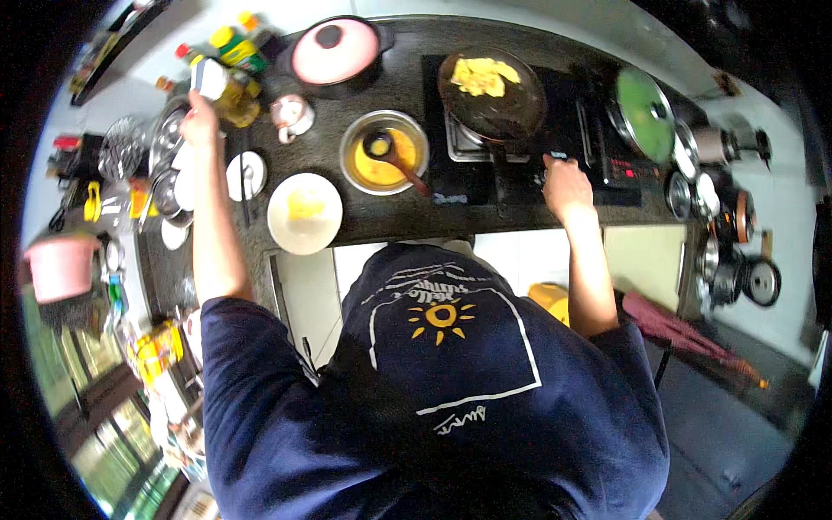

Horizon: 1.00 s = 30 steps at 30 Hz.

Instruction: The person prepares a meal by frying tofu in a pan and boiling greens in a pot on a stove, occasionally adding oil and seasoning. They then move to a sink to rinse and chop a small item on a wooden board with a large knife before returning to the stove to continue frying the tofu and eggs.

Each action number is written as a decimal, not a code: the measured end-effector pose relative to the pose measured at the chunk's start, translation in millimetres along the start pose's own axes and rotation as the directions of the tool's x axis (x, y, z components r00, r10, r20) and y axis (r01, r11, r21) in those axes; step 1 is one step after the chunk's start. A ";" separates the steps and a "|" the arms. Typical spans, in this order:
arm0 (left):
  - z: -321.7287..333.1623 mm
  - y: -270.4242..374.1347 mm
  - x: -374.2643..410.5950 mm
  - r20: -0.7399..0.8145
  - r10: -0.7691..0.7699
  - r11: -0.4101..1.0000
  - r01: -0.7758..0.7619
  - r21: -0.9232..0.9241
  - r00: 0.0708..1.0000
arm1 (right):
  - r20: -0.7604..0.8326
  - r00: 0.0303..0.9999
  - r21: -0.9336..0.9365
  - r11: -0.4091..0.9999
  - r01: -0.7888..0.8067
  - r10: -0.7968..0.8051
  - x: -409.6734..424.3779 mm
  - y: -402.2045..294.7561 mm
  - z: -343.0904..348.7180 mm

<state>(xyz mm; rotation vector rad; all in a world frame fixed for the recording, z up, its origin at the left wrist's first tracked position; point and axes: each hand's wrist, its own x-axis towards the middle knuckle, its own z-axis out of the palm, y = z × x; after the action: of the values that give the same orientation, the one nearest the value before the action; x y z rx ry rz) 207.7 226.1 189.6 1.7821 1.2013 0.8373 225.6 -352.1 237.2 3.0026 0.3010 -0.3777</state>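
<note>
My left hand point(199, 122) is raised at the far left, against the side of a clear bottle of yellow oil point(242, 107) with a white label. Blur and hidden fingers leave its grip uncertain. Over the front of a black glass cooktop point(465, 192), my right hand point(569, 186) points its fingers down at the surface, right of the pan's handle; its fingertips are unclear. A dark frying pan point(513, 117) on the cooktop holds cooked yellow egg point(482, 75). Between my hands, a ladle point(404, 170) rests in a metal bowl point(348, 179) of yellow liquid.
Near the counter's front edge stands a white bowl point(276, 224) with yellow residue. Behind are a pink-lidded pot point(335, 58) and a small mug point(291, 117). Chopsticks point(244, 175) lie beside a white dish point(257, 177). A green-topped glass lid point(640, 114) and several pots stand right.
</note>
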 end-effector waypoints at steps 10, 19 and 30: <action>42.2 -52.7 40.1 0.124 0.004 0.992 0.012 -0.126 0.992 | 0.013 0.990 0.026 0.990 -0.139 0.138 1.8 -13.2 13.5; 63.3 -78.5 41.4 0.090 -0.040 0.995 0.048 -0.086 0.995 | 0.066 0.962 -0.015 0.964 -0.264 0.264 35.3 -29.2 8.8; 74.6 -103.5 41.2 0.210 -0.105 0.977 0.141 -0.162 0.972 | 0.056 0.980 -0.005 0.982 -0.191 0.191 27.9 -54.5 6.1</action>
<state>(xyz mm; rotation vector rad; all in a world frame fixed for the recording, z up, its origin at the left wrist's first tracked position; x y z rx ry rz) 243.1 268.3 67.4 1.5895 1.0608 0.6536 239.4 -294.6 220.1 2.9804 0.0074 -0.4412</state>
